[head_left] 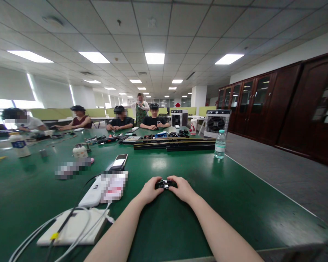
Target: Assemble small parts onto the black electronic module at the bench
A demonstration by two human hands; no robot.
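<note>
My left hand (150,190) and my right hand (182,188) rest side by side on the green table (235,196), fingers curled inward. Together they grip a small black object (165,184) with a light spot at its middle; I cannot make out what it is. Both forearms reach in from the bottom edge of the head view.
To my left lie a white power bank (94,193), a white box with cables (73,227) and a phone (119,162). A water bottle (220,144) stands at the right edge. Long black rails (175,144) lie across the middle. Several seated people sit at the far side.
</note>
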